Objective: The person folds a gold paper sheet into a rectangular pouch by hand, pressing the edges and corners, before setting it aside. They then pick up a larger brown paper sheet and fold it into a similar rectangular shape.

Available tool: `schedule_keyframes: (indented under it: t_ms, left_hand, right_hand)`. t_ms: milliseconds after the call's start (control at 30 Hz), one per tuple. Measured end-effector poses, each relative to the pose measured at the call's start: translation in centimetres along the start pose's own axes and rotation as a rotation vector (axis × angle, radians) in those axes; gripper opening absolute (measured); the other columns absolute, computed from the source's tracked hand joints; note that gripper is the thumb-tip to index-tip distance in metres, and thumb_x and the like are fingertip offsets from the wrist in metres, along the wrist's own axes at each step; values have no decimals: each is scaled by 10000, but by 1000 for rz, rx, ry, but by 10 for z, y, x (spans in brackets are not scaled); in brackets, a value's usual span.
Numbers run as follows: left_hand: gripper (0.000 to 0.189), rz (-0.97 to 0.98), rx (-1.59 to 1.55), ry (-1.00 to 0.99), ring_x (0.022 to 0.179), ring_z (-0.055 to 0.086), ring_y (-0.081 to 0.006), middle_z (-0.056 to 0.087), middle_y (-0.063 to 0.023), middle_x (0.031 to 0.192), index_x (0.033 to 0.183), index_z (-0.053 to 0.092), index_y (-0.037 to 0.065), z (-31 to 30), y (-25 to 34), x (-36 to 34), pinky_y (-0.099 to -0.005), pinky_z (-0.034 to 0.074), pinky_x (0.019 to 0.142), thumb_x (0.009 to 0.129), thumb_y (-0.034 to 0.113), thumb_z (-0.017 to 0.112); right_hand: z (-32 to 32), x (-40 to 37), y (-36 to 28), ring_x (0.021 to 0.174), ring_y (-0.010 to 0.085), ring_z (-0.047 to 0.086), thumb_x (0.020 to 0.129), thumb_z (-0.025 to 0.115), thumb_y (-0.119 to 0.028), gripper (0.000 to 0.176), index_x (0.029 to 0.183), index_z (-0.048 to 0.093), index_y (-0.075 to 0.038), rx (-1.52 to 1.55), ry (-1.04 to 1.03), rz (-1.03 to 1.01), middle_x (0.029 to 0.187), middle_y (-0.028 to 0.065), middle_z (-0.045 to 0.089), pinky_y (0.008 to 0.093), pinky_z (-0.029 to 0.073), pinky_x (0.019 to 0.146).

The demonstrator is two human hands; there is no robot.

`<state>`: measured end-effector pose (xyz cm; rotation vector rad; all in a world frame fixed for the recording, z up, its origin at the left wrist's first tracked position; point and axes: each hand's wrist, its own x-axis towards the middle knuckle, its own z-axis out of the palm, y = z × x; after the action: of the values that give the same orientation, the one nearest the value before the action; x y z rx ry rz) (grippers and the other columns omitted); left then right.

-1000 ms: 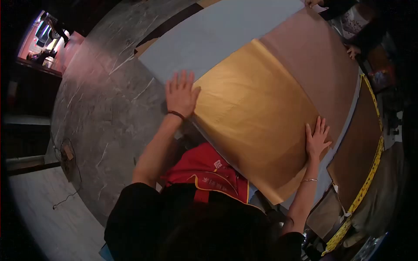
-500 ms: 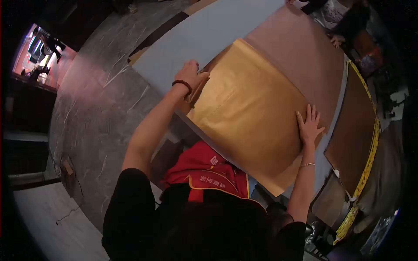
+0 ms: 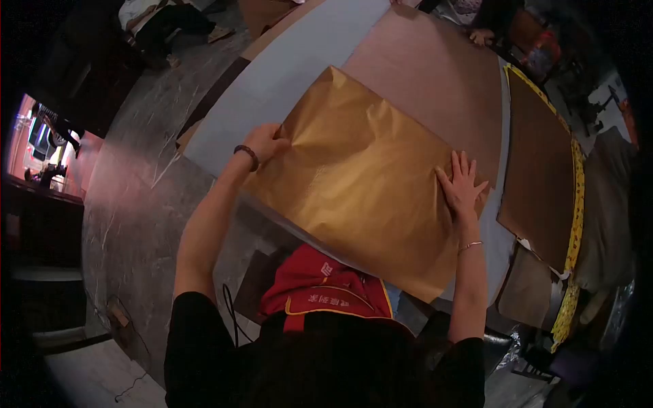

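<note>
A shiny gold-brown sheet (image 3: 354,163), creased and looking like paper, lies across the near side of the work surface. My left hand (image 3: 267,143) is closed on its left edge, thumb on top; the fingertips underneath are hidden. Over on the right edge, my right hand (image 3: 464,182) rests flat with its fingers spread, pressing the sheet down. Beneath and beyond the gold sheet is a larger pinkish-brown sheet (image 3: 428,64), lying on a pale grey surface (image 3: 272,98).
Right of the work surface stands a brown panel (image 3: 537,163) with yellow patterned edging (image 3: 577,204). Another person's hand (image 3: 481,37) is at the far edge. A person sits at upper left (image 3: 177,24). My red apron (image 3: 326,282) touches the near side.
The gold sheet's left edge, folded up before, now lies flatter with new creases. My left hand has moved along with it. The view has shifted, and a seated person appears at upper left.
</note>
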<state>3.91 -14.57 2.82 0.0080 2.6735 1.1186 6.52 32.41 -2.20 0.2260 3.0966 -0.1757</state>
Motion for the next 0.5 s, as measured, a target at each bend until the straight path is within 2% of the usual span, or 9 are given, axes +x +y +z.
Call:
schedule_keyframes:
  t_ms: [67, 133, 200, 233, 333, 367, 400, 467, 500]
  left_hand:
    - [213, 70, 191, 83, 759, 616, -236, 644, -122, 798, 878, 613, 21, -18, 17, 8, -360, 466, 685, 793, 207, 672]
    - [231, 103, 388, 110, 854, 628, -329, 652, -180, 879, 929, 611, 21, -45, 46, 19, -414, 464, 715, 823, 223, 648]
    - [216, 261, 458, 204, 916, 599, -390, 650, -199, 920, 952, 603, 36, -65, 67, 34, -458, 456, 741, 853, 226, 630]
    - [208, 282, 557, 253, 918, 597, -392, 651, -193, 920, 962, 598, 45, -71, 84, 40, -466, 456, 747, 862, 226, 624]
    - [197, 378, 751, 310, 920, 600, -385, 653, -175, 917, 971, 584, 65, -83, 114, 69, -487, 466, 759, 883, 240, 607]
    - [207, 488, 798, 386, 882, 602, -385, 644, -174, 892, 980, 576, 62, -83, 119, 80, -487, 465, 725, 892, 247, 607]
    - [217, 597, 841, 462, 844, 604, -384, 635, -173, 867, 989, 568, 59, -82, 121, 88, -487, 464, 691, 901, 254, 607]
    - [201, 618, 830, 428, 841, 605, -380, 625, -177, 855, 989, 572, 72, -80, 134, 96, -483, 481, 697, 909, 254, 598]
    - [200, 650, 839, 442, 839, 605, -377, 623, -177, 858, 990, 577, 74, -77, 137, 102, -479, 483, 706, 908, 255, 600]
  right_hand:
    - [-6, -7, -13, 1465, 304, 100, 876, 325, -732, 821, 1515, 238, -224, 48, -16, 40, 1593, 15, 150, 718, -44, 1069]
    - [-14, -15, -36, 1470, 311, 74, 883, 340, -708, 805, 1523, 205, -239, 36, -83, 136, 1601, 15, 117, 730, -20, 1055]
    - [-15, -22, -52, 1461, 344, 93, 881, 329, -711, 811, 1522, 205, -230, 131, -104, 255, 1602, 22, 111, 753, -18, 1035]
    - [-4, -23, -53, 1439, 372, 147, 878, 336, -710, 812, 1522, 205, -233, 173, -50, 270, 1596, 28, 132, 778, 29, 1008]
    - [-25, -43, -65, 1416, 349, 197, 890, 350, -684, 795, 1512, 212, -209, 142, -107, 267, 1573, 78, 194, 798, 80, 979]
    - [-30, -54, -69, 1327, 335, 334, 885, 454, -623, 707, 1413, 416, -155, 96, -23, 232, 1489, 92, 347, 788, 189, 917]
    - [-32, -62, -69, 1327, 335, 334, 885, 454, -623, 707, 1413, 416, -155, 97, -19, 241, 1489, 92, 347, 788, 189, 917]
    - [-36, -73, -67, 1242, 321, 422, 877, 539, -542, 565, 1219, 600, -97, -27, 27, 68, 1383, 87, 459, 730, 268, 885]
    - [-32, -77, -69, 1193, 317, 466, 848, 623, -444, 421, 1020, 674, -63, -34, 173, -37, 1307, 92, 510, 599, 340, 915]
